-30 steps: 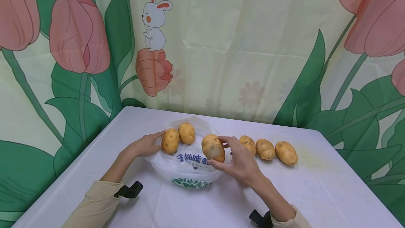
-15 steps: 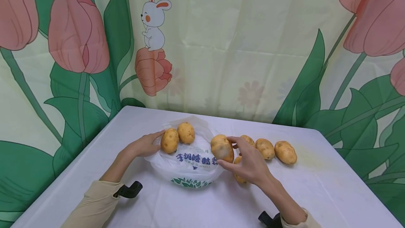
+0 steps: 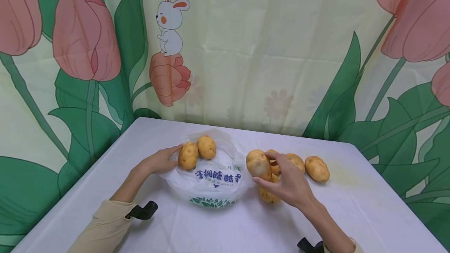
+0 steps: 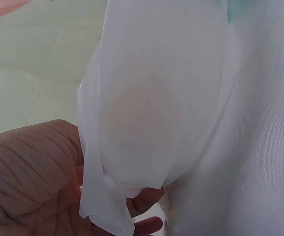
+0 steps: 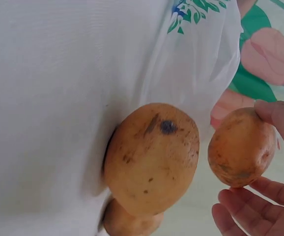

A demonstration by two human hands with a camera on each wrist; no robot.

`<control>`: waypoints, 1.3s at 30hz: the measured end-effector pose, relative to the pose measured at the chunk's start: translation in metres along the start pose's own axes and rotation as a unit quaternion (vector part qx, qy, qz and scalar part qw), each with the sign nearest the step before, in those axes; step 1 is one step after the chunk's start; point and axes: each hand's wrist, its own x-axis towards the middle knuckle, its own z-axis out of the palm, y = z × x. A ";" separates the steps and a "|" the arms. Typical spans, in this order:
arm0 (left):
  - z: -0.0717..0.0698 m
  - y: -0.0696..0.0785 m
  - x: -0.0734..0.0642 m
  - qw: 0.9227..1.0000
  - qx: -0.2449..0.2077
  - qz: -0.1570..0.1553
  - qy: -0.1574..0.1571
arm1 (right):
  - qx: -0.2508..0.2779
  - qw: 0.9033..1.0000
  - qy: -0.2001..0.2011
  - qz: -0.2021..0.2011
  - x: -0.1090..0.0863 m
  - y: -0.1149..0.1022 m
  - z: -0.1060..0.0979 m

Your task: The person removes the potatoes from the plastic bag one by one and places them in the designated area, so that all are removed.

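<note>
A white plastic bag (image 3: 214, 190) with blue lettering and green leaf print sits mid-table. Two potatoes, one at the left (image 3: 188, 156) and one behind it (image 3: 206, 147), lie in its mouth. My left hand (image 3: 159, 163) grips the bag's left edge beside the nearer potato; in the left wrist view the thin plastic (image 4: 142, 113) covers part of the fingers (image 4: 147, 199). Between thumb and fingers, my right hand (image 3: 290, 180) holds another potato (image 5: 240, 147) just right of the bag. Below that hand, a potato with a dark spot (image 5: 152, 157) rests on the table.
Behind and right of the right hand several potatoes stand in a row, the outermost (image 3: 317, 169) fully visible, others partly hidden by the hand. The white-covered table (image 3: 218, 229) ends at a flower-printed curtain (image 3: 246, 69).
My right hand has moved right with its potato, from over the bag to beyond its right edge, uncovering a potato on the table. The left hand stays put at the bag.
</note>
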 end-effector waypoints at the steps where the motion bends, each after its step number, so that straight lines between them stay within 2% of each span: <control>1: 0.000 0.000 0.000 1.000 0.001 0.000 0.000 | -0.004 1.000 0.003 0.001 -0.001 0.002 -0.001; 13: 0.000 0.002 0.000 1.000 0.003 -0.001 -0.001 | -0.012 0.999 0.019 0.027 -0.012 0.016 -0.016; 26: 0.000 0.001 0.001 1.000 0.003 -0.008 0.001 | -0.026 0.999 0.014 0.040 -0.020 0.028 -0.028; 39: 0.002 -0.001 0.002 1.000 -0.001 -0.005 0.003 | -0.061 0.996 0.019 0.063 -0.028 0.041 -0.037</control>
